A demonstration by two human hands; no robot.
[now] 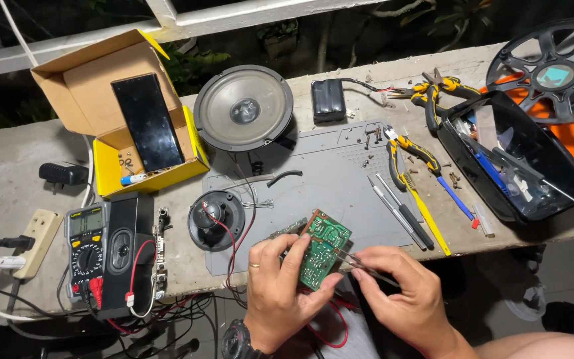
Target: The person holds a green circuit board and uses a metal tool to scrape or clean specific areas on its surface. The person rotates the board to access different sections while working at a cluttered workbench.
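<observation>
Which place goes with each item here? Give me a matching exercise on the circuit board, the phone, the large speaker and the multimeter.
Things:
1. green circuit board
2. black phone
3. large speaker
4. multimeter

Places:
A. propped in the open cardboard box
B. at the top edge of the grey work mat
C. far left, beside a small black speaker box
D. held in the left hand, tweezers in the right hand touching it

Pairs: 1-D, 2-A, 3-B, 4-C
</observation>
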